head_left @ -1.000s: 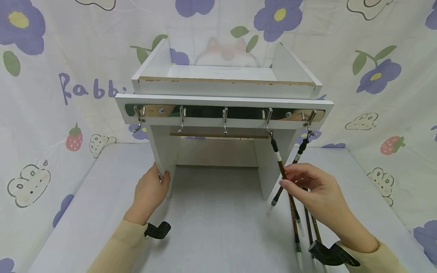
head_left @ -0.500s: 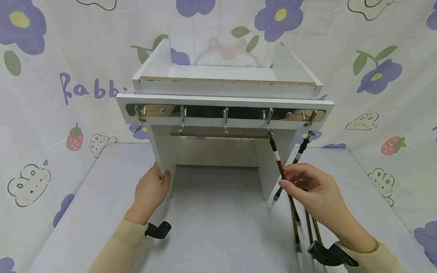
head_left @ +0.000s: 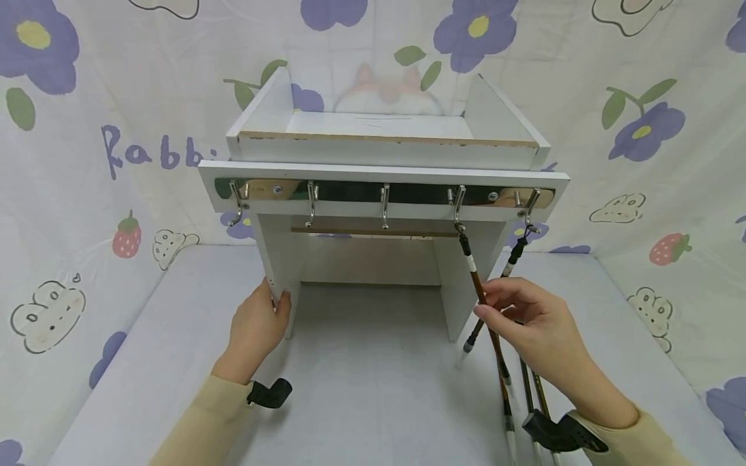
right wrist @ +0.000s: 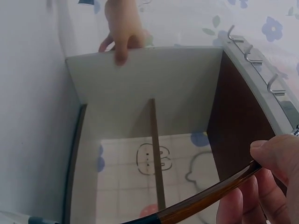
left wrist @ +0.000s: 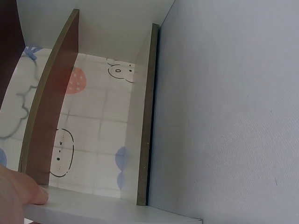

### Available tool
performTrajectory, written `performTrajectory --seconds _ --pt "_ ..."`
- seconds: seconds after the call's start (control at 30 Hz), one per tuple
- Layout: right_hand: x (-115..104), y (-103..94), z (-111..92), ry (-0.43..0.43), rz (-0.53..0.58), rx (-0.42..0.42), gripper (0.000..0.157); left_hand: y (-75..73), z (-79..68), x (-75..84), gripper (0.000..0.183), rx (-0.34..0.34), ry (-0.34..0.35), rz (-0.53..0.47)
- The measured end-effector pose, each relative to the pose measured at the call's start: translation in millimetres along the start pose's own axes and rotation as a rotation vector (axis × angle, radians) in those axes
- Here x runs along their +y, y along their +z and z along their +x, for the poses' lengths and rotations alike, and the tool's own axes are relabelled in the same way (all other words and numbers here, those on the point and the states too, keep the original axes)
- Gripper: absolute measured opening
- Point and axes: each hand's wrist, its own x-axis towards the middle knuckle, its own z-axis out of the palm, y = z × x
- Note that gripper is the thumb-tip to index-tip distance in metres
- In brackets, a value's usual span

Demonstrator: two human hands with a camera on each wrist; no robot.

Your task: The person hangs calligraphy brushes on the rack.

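Note:
My right hand (head_left: 536,323) pinches the brown handle of a calligraphy brush (head_left: 473,275) between thumb and fingers. The brush's top loop is at the lower tip of the fourth hook (head_left: 459,204); whether it is seated there is too small to tell. In the right wrist view the handle (right wrist: 201,203) slants below the thumb. A second brush (head_left: 516,251) hangs from the rightmost hook (head_left: 530,206), crossing behind the held one. My left hand (head_left: 256,330) grips the left side panel of a white shelf rack (head_left: 384,171), its thumb on the panel's inner face.
Several more brushes (head_left: 527,388) lie on the white tabletop (head_left: 373,401) below my right hand, partly hidden by it. Three other hooks (head_left: 384,206) on the rack's metal strip hold nothing. A patterned cloth (head_left: 140,77) hangs behind the rack.
My right hand and the held brush have shifted slightly left. The second brush's lower end sways a little. My left hand and the rack stay put.

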Motion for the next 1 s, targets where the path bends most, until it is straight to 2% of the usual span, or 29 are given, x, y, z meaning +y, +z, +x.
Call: performTrajectory --seconds 0.2,0.5,1.0 --pt "1.7 3.3 0.0 0.020 -0.009 -0.006 0.035 0.3 0.1 0.0 0.036 0.003 0.004 0.002" --pt "3.7 13.5 1.4 0.015 0.124 -0.016 0.031 0.3 -0.2 -0.6 0.036 0.001 -0.001 -0.001" --pt "0.5 36.7 3.2 0.112 0.090 -0.007 0.021 0.5 -0.5 -0.8 0.036 0.001 -0.001 0.003"
